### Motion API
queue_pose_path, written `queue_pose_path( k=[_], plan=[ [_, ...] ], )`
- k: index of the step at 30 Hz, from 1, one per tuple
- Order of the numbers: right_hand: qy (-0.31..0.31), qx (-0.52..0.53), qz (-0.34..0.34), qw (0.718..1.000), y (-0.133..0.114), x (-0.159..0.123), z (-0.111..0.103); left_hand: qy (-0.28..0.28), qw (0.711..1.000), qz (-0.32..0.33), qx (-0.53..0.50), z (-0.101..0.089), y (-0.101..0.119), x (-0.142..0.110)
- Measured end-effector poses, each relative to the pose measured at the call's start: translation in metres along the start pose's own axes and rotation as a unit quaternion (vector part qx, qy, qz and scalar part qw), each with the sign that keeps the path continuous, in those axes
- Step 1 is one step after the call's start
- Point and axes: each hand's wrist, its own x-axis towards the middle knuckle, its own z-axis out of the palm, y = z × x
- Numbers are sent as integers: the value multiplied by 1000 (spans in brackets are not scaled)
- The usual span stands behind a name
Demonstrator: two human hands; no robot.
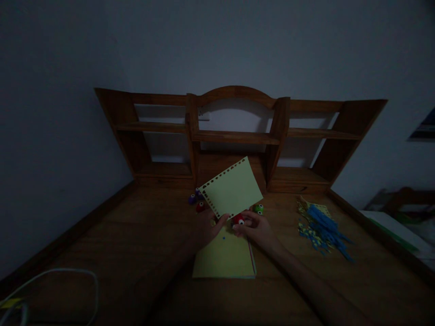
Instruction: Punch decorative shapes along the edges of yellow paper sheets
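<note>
My left hand [210, 227] pinches the lower edge of a pale yellow-green sheet of paper [233, 188], held up tilted, with a row of punched holes along two edges. My right hand [255, 228] grips a small red paper punch [238, 220] at the sheet's bottom edge. Under both hands a stack of yellow sheets [224, 258] lies on the wooden desk [136, 253]. A few tiny punched bits lie on the stack.
More small punches stand behind the sheet: purple [192, 198], red [200, 207] and green [259, 208]. A pile of blue and yellow paper strips and scraps [321, 226] lies at the right. A wooden shelf unit [238, 136] backs the desk. A white cable [61, 280] loops at front left.
</note>
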Motion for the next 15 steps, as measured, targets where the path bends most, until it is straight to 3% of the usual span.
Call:
queue_pose_path(
  k=[15],
  plan=[
    [8, -6, -20, 1000, 1, 0, 1, 2, 1000, -16, 2, 3, -5, -1]
  ],
)
